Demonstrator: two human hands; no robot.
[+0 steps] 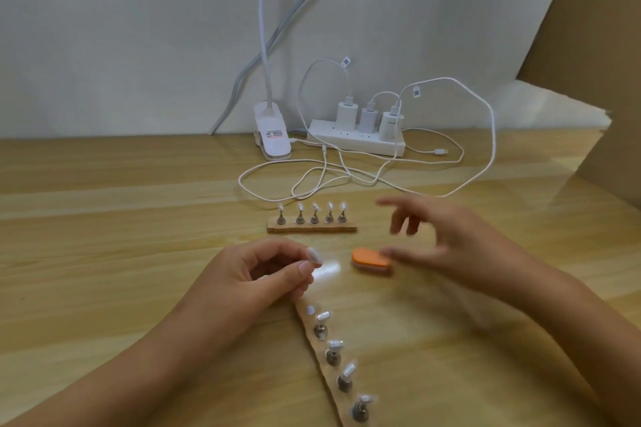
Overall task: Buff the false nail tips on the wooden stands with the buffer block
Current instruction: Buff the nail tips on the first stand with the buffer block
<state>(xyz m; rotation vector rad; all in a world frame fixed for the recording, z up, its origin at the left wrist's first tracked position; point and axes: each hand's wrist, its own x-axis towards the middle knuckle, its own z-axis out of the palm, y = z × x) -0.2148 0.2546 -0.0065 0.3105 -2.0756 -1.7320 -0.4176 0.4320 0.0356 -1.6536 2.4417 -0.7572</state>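
Head view only: left hand [263,270] held one nail tip [313,255] clamped between thumb and forefinger, just above the near stand [327,371], whose other tips ran off below the knuckles. Right hand [447,239] was blurred, fingers spread and holding nothing, thumb just beside the orange buffer block [370,261]; contact could not be told. Far stand [312,228] lay beyond both sets of fingertips. To do this well, I judged: close thumb and fingers on the block's long sides, keep the pinch firm, stroke lightly along the tip.

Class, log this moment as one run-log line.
left hand: pinches nail tip | right hand: fingers spread, blurred, by buffer block | far stand: five tips
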